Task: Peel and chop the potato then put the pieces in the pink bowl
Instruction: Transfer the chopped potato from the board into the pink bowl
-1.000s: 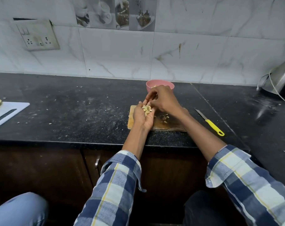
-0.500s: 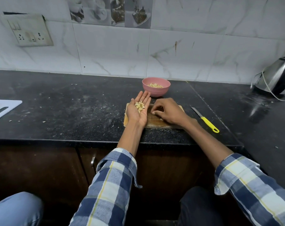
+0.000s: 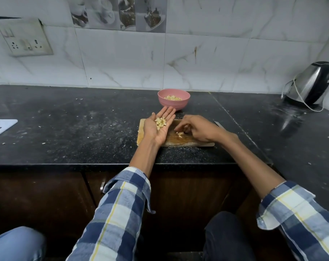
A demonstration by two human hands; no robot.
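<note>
Left hand point(image 3: 158, 127) palm up and flat over the left end of the wooden cutting board point(image 3: 171, 140), fingers straight and pointing at the back edge of the counter point(image 3: 65, 129), carrying a small heap of chopped potato pieces point(image 3: 160, 122) on the palm. Right hand point(image 3: 199, 128) palm down over the board's right half, fingers curled downward toward a few more potato bits point(image 3: 180, 134) lying on the wood; whether any bit is actually pinched, cannot tell. Pink bowl point(image 3: 173, 99) just behind the board, toward the counter's back edge, with cut potato already inside. Board itself near the front edge, roughly mid-counter. Tip of a knife blade point(image 3: 218, 124) showing just beyond the right wrist. Steel kettle point(image 3: 310, 83) with its cord in the far right corner. White board point(image 3: 1, 126) at the left edge. Socket plate point(image 3: 24, 39) on the tiled wall above.
</note>
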